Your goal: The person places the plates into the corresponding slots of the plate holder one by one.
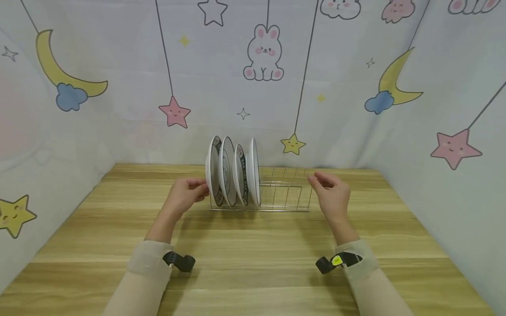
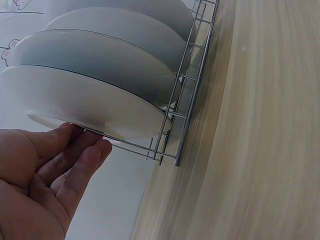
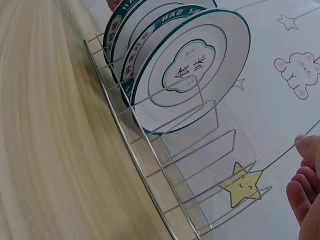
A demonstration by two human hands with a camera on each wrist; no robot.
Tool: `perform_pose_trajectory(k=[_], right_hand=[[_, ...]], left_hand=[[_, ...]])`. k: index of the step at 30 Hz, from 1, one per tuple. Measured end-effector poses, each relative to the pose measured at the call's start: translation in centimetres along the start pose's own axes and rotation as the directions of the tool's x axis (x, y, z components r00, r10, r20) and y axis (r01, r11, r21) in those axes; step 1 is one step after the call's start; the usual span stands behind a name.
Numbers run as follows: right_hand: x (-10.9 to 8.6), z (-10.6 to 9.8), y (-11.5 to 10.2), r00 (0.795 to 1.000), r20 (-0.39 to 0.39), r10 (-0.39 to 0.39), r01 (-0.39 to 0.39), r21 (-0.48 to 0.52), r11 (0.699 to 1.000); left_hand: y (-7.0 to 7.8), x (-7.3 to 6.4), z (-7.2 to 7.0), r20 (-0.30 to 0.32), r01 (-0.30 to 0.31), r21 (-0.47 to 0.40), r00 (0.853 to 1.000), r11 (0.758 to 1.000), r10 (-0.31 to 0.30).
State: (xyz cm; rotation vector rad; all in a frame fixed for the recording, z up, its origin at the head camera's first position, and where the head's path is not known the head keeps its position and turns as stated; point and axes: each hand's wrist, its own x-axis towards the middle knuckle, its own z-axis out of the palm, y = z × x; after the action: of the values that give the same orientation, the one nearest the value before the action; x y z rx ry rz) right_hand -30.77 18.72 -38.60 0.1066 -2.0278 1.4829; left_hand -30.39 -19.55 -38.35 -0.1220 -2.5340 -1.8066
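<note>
A wire dish rack [image 1: 285, 206] stands on the wooden table, with several white plates upright in its left part. The outermost left plate [image 2: 85, 95] shows its plain underside beside my left hand [image 1: 186, 193]. That hand's thumb and fingertips pinch the rack's left end wire, close to the plate. Facing the rack's bare slots, the rightmost plate [image 3: 187, 75] has a green rim and dark characters at its centre. My right hand [image 1: 332, 193] is beside the rack's right end, fingers loosely bent and holding nothing; the right wrist view shows a gap between them.
The wooden table [image 1: 253, 254] extends in front of the rack and to both sides. Behind it hangs a pale backdrop [image 1: 221, 87] printed with stars, moons and a rabbit. Each forearm carries a small black wrist camera [image 1: 179, 261].
</note>
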Motion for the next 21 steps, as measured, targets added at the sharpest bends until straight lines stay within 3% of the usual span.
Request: perform_pose_trajectory(k=[9, 21], right_hand=[[-0.2, -1.3, 1.5, 1.000, 0.015, 0.004, -0.002, -0.127, 0.992], [-0.8, -1.5, 2.6, 0.996, 0.082, 0.033, -0.019, -0.169, 0.985]], left_hand=[[-0.1, -0.1, 0.0, -0.005, -0.003, -0.005, 1.000, 1.000, 0.003], [0.1, -0.2, 0.0, -0.003, -0.006, -0.009, 1.000, 1.000, 0.006]])
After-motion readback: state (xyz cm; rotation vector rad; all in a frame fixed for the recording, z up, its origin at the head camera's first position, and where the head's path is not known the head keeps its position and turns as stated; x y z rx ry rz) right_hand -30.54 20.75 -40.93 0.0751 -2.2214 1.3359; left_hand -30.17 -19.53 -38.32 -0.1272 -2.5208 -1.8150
